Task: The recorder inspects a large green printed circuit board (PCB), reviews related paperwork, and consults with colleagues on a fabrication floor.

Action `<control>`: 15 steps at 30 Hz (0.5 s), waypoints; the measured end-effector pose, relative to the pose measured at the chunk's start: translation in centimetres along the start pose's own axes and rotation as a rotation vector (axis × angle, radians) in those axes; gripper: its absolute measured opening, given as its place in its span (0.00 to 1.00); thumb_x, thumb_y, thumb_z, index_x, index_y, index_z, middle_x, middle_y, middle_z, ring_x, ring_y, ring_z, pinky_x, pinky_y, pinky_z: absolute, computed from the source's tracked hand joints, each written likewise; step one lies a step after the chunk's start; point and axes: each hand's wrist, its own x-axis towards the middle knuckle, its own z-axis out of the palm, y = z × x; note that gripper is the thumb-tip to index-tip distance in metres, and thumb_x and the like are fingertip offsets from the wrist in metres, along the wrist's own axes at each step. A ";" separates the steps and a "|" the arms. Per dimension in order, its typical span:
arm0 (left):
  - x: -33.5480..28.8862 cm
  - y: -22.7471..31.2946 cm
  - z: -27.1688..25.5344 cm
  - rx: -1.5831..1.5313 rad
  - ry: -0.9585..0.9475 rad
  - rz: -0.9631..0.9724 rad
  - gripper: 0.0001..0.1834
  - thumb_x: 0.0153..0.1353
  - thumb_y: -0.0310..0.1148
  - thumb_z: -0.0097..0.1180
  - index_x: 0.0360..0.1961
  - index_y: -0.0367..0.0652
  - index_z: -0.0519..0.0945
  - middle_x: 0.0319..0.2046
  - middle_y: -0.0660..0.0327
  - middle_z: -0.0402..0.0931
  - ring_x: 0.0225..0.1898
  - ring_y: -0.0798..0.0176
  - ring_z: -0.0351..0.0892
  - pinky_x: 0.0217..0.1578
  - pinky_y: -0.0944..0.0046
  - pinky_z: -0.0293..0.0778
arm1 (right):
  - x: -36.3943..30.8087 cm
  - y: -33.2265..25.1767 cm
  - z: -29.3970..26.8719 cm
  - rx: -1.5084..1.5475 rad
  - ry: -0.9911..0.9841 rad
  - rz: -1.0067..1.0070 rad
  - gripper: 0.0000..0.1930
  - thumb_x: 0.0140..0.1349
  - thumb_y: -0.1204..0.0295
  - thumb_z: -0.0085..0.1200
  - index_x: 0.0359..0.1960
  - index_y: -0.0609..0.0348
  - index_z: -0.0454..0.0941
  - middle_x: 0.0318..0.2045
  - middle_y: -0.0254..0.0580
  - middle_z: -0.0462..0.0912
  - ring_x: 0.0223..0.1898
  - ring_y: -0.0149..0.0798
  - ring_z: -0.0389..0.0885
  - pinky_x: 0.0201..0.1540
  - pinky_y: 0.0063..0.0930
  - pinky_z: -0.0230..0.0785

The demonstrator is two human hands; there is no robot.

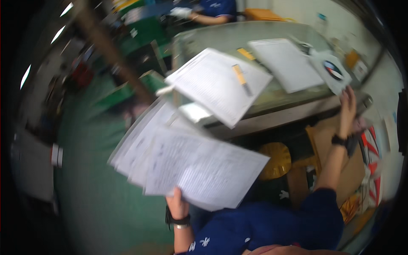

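The left hand (177, 205) is closed on a fanned stack of thin printed sheets (204, 165), thumb on top, fingers hidden beneath; the sheets hang in front of the bench's near-left corner, their print blurred. The right hand (347, 111), fingers loosely extended, is at the near-right corner by a flat white piece (319, 63) with a dark-rimmed round centre; contact cannot be told. On the glassy bench (204, 42), a printed page (212, 83) juts past the near edge under a yellow cutter (239, 75); more paper (287, 63) lies toward the far edge. Beyond the far-right corner, a clear, blue-capped bottle (321, 22) has unreadable contents. A round yellow seat (276, 159), partly covered by the sheets, is below the near edge.
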 end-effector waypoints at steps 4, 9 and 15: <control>0.4 -0.7 0.8 -0.092 0.001 -0.064 0.23 0.60 0.27 0.52 0.57 0.34 0.64 0.54 0.59 0.68 0.55 0.63 0.66 0.57 0.62 0.58 | -8.4 -6.1 -1.1 0.114 -0.384 0.094 0.11 0.67 0.68 0.43 0.38 0.64 0.73 0.35 0.45 0.77 0.36 0.34 0.77 0.42 0.24 0.68; 0.3 -0.6 1.3 -0.079 0.007 -0.090 0.23 0.61 0.30 0.52 0.56 0.32 0.66 0.54 0.56 0.68 0.54 0.62 0.66 0.56 0.63 0.60 | -13.9 -9.3 6.7 0.453 -0.867 0.148 0.16 0.68 0.64 0.40 0.23 0.61 0.65 0.20 0.39 0.70 0.21 0.29 0.71 0.26 0.21 0.65; -0.6 -1.0 0.8 -0.082 0.091 -0.085 0.24 0.61 0.33 0.53 0.56 0.32 0.66 0.53 0.54 0.69 0.54 0.62 0.67 0.56 0.62 0.62 | -16.6 -13.7 14.5 0.434 -1.290 0.044 0.16 0.64 0.74 0.41 0.53 0.66 0.68 0.50 0.45 0.75 0.50 0.37 0.73 0.52 0.29 0.65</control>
